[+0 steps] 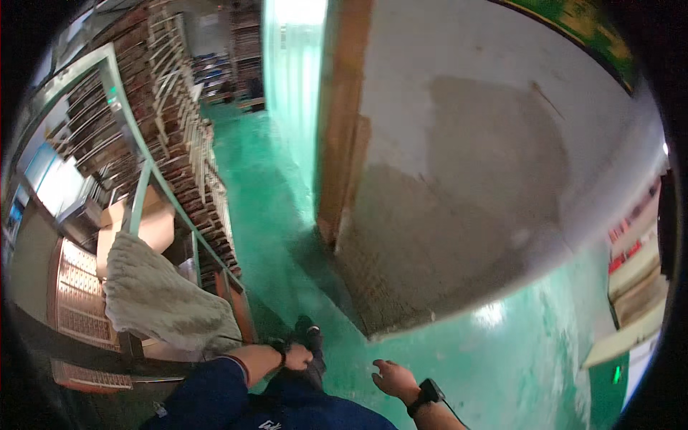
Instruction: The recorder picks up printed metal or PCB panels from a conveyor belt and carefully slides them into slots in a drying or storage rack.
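Observation:
My left hand (297, 357) hangs low in front of my dark trouser leg, with a dark band on its wrist. Its fingers are blurred and partly turned from sight, so I cannot tell whether they are closed. To its left, a pale ribbed cloth (168, 297) drapes over the metal frame, apart from the hand. My right hand (393, 380) is out over the green floor (494, 351), fingers loosely bent and apart, with nothing in them. A black device is strapped to that wrist, with a thin cable running from it.
A metal-framed rack (136, 122) and stacked slatted racks (183, 136) line the left. An open cardboard box (147, 222) sits behind the frame. Ahead is a grey wall (459, 165) with a wooden post (344, 122) beside a translucent strip curtain (294, 93). Shelving (634, 279) stands far right.

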### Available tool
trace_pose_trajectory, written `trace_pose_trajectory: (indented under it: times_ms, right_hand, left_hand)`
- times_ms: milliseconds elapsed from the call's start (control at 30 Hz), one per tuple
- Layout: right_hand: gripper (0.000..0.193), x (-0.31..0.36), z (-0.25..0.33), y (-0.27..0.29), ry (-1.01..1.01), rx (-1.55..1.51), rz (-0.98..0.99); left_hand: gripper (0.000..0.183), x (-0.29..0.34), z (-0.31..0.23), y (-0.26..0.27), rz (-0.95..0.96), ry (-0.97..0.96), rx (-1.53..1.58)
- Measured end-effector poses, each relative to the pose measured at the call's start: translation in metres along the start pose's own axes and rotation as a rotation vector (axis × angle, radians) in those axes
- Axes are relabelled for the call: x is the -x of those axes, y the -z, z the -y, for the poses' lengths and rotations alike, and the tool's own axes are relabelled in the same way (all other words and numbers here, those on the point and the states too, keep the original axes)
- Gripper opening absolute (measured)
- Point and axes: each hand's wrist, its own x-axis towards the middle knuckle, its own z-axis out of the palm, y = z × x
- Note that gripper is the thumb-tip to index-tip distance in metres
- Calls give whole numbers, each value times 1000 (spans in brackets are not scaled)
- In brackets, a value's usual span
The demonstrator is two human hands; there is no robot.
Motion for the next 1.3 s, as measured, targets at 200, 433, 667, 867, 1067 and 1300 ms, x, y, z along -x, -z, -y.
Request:
trace_pose_trajectory:
  times_ms: [200,433,667,867,1067,1300]
  right_hand:
    - [42,-245,19,9,336,388,402]
    - [38,-389,131,124,329,566,560]
    - [31,-573,219,154,870,651,471]
    - [29,-662,458,214,952,533,474]
    - [43,-607,627,268,1764,-359,935]
    - [43,-751,671,320,1613,-379,1251]
  left_hand:
    - [37,-77,102,-11,35,5,-131]
    - [31,-9,193,188,-296,350,48]
    - [46,8,272,267,-124,603,87]
    - [38,4,282,369,-365,432,42]
    - [30,-15,405,476,-297,407,120]
    - [29,10,588,625,-323,390,41]
